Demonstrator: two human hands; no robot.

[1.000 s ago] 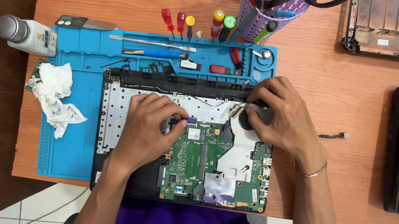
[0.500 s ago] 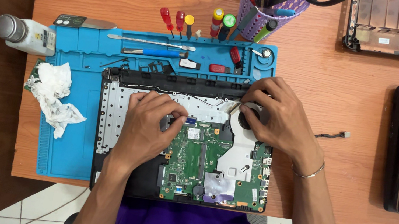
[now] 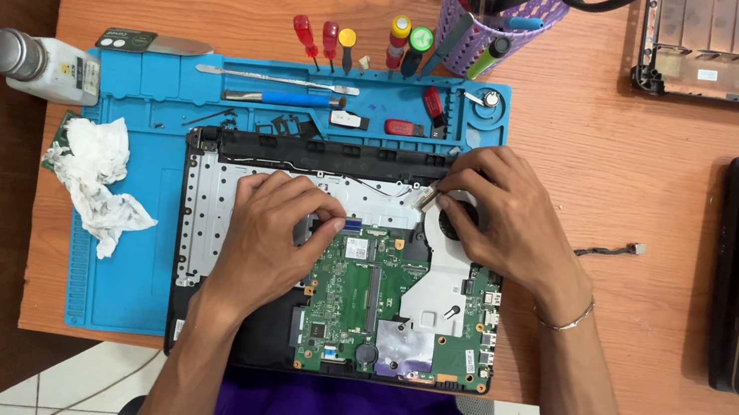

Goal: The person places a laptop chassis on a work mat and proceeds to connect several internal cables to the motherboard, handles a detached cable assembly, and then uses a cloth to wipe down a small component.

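Opened laptop chassis [image 3: 217, 211] lying on a blue repair mat [image 3: 113, 284], green motherboard [image 3: 354, 296] exposed at its lower right. Left hand [image 3: 267, 240] resting palm-down over the chassis middle, fingers curled loosely beside a small blue connector [image 3: 352, 225], gripping nothing visible. Right hand [image 3: 500, 215] laid over the cooling fan [image 3: 460, 222] at the board's upper right corner, thumb and forefinger pinched narrow on a thin metal tool tip [image 3: 429, 196]. Screwdrivers [image 3: 347, 47] lined along the mat's top edge; crumpled tissue [image 3: 97, 175] and white bottle [image 3: 45, 67] to the left.
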